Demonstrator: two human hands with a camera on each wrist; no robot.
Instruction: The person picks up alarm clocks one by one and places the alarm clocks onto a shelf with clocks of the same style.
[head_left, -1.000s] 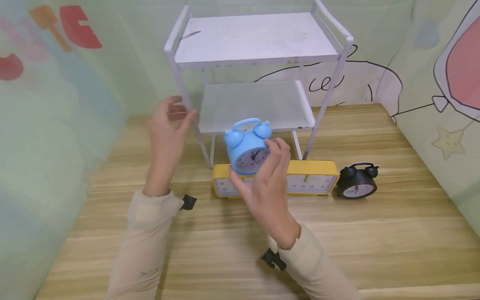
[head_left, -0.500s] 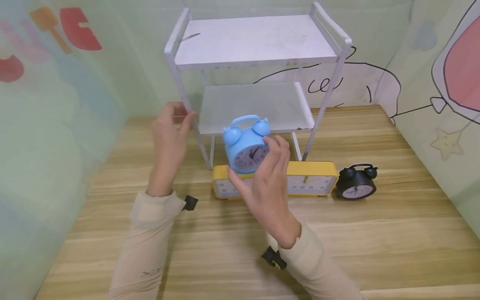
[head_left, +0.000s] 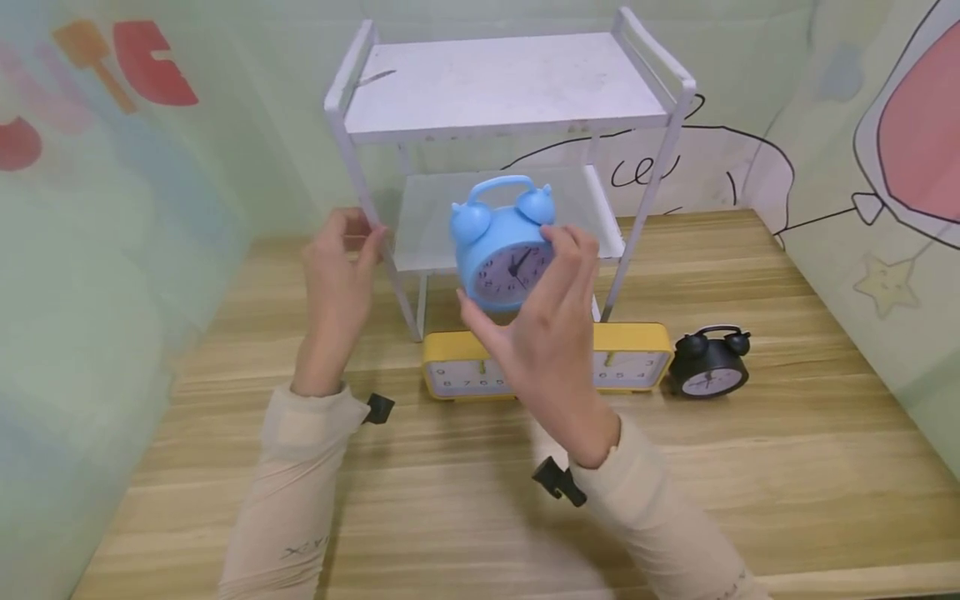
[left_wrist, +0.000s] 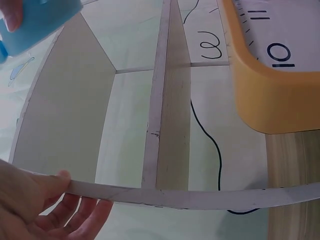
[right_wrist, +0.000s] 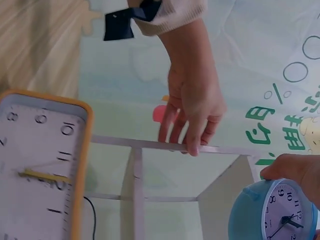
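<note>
A light-blue twin-bell alarm clock (head_left: 501, 250) is in my right hand (head_left: 551, 342), thumb at its lower left and fingers on its right side. It is held in the air above a yellow-framed clock (head_left: 633, 337), in front of the lower shelf board. My left hand (head_left: 337, 287) pinches the left front post of a white two-tier shelf (head_left: 510, 79). In the left wrist view, the thumb of my left hand (left_wrist: 37, 200) lies on one side of the post and the fingers on the other. The blue clock's back is hidden in the head view.
The yellow-framed clock stands on the wooden table (head_left: 450, 483) before the shelf. Right beside it is a black twin-bell alarm clock (head_left: 708, 362). Printed curtains (head_left: 97, 275) enclose the table at the left, back and right.
My right hand has lifted the blue alarm clock higher and slightly right, uncovering more of the yellow clock's left half. Over the full second, my left hand has closed onto the shelf post.
</note>
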